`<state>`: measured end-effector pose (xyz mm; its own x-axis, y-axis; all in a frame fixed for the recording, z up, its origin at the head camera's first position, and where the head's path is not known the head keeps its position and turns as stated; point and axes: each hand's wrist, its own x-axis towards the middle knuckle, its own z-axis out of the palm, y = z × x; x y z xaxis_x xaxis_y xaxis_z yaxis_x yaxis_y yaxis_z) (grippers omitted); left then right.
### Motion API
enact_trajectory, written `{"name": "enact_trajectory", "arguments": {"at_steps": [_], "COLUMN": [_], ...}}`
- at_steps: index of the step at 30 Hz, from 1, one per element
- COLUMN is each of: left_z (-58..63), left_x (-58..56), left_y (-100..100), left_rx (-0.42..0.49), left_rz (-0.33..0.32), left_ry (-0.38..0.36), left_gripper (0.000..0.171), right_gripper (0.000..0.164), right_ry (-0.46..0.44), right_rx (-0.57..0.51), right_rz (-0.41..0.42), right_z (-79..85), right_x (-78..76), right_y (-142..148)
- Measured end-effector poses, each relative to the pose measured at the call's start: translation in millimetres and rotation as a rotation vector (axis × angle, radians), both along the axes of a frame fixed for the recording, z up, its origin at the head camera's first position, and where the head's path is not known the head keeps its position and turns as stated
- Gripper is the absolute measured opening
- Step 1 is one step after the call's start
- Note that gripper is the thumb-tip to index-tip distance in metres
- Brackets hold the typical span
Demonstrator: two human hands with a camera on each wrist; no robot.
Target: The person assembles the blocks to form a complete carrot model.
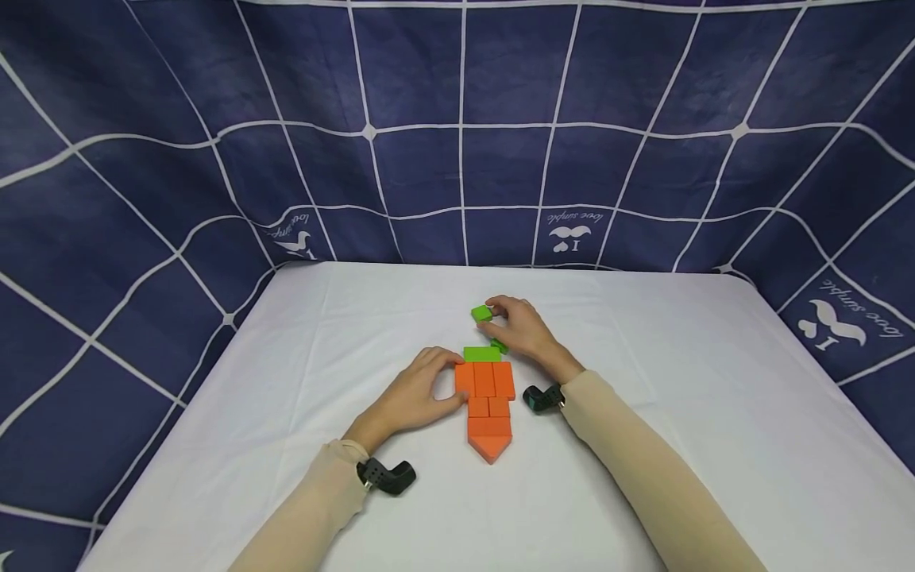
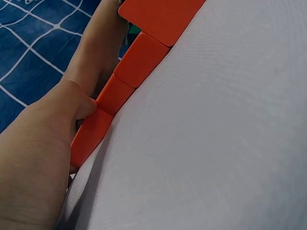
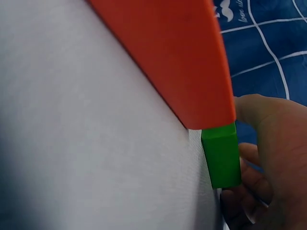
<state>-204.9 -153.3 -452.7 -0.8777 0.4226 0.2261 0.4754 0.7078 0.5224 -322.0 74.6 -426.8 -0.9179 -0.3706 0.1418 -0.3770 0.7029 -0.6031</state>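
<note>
An arrow-like figure of orange blocks (image 1: pixel 484 380) lies flat on the white cloth, its pointed block (image 1: pixel 490 447) toward me. My left hand (image 1: pixel 422 385) holds the left block of the wide row, index finger at its far corner and thumb at its near one. In the left wrist view the thumb (image 2: pixel 86 106) presses the side of the orange blocks. A green block (image 1: pixel 482 354) touches the wide row's far side. Beyond it, my right hand (image 1: pixel 524 327) pinches a small green block (image 1: pixel 482 314) between thumb and index finger. Another green piece (image 1: pixel 499 346) lies partly hidden under that hand.
White cloth (image 1: pixel 643 461) covers the table around the blocks. Dark blue curtains (image 1: pixel 515 167) with white grid lines stand behind the far edge and along both sides. A black wrist device (image 1: pixel 545 398) sits close to the right of the orange blocks.
</note>
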Motion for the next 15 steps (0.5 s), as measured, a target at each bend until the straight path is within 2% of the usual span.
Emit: {"name": "enact_trajectory", "arguments": {"at_steps": [8,15], "left_z": [-0.7,-0.4], "left_x": [0.0,0.6], "left_y": [-0.6,-0.9], "left_rx": [0.001,0.002], "left_rz": [-0.004,-0.005], "left_ry": [0.003,0.007], "left_gripper": [0.053,0.053], "right_gripper": [0.052,0.045], "right_ry": [0.009,0.003], "right_rx": [0.067,0.018], "right_rz": [-0.045,-0.033], "right_z": [-0.3,-1.1], "right_x": [-4.8,-3.8], "right_y": [-7.3,-4.7]}}
